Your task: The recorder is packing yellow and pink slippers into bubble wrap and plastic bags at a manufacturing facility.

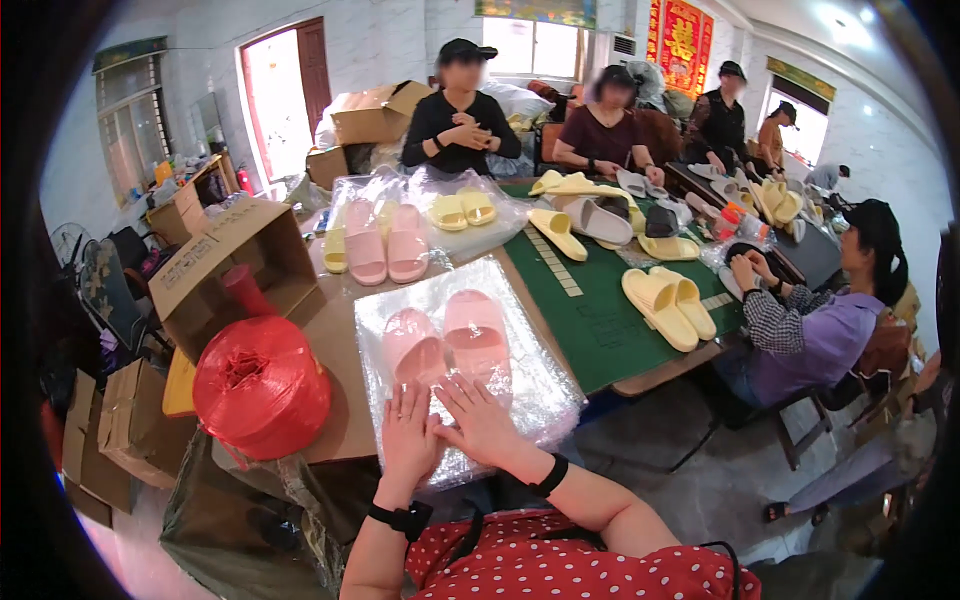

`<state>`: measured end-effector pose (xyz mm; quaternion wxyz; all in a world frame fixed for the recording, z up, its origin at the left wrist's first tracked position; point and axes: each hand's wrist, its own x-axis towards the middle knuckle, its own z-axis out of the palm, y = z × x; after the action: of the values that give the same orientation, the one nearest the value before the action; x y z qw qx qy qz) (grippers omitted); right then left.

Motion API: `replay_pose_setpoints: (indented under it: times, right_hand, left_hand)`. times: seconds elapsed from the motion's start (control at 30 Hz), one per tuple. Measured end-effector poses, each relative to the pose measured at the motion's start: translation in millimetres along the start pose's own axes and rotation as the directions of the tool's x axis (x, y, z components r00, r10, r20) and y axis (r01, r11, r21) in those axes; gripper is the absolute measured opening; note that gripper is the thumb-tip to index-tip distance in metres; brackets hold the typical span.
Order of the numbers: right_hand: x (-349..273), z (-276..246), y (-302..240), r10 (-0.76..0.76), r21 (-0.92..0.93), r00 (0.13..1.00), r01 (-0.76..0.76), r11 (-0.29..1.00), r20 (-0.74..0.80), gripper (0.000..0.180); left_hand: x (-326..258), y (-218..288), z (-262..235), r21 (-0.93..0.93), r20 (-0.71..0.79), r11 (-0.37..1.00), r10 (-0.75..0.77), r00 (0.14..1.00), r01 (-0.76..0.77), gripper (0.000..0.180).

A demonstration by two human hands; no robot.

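A pair of pink slide slippers (473, 327) lies side by side on a stack of clear plastic bags (530, 365) at the table's near edge; whether they are inside the top bag I cannot tell. My left hand (408, 432) rests flat over the heel end of the left slipper, fingers stretched out. Beside it, my right hand (475, 420) lies flat at the heel of the right slipper, its fingers spread. The two hands touch near the thumbs. Neither holds anything.
Left of the bags stands a big roll of red plastic twine (262, 388), with an open cardboard box (235, 275) behind it. Farther off lie bagged pink slippers (388, 245). Yellow slippers (668, 305) sit on the green mat (600, 340). Several people work around the table.
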<state>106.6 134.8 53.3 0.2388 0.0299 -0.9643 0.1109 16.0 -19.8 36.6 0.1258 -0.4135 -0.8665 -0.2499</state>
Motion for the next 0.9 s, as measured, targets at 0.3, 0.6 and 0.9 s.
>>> replay_pose_setpoints:
  times: [0.3, 0.6, 0.9]
  right_hand:
    - [-38, -29, 56, 0.262, -0.008, 0.964, -0.263, 0.965, -0.054, 0.07]
    - [-4, -46, 7, 0.103, -0.005, 0.988, -0.104, 0.995, -0.119, 0.07]
    - [-10, -22, 15, 0.124, -0.073, 0.992, -0.127, 0.989, -0.038, 0.067]
  left_hand:
    - [-2, 3, -7, -0.025, -0.035, 1.0, 0.002, 0.999, -0.003, 0.053]
    - [-2, 1, -3, -0.036, -0.016, 0.999, 0.005, 1.0, -0.005, 0.052]
    - [-2, 5, -7, -0.056, -0.015, 0.998, -0.004, 1.0, 0.003, 0.052]
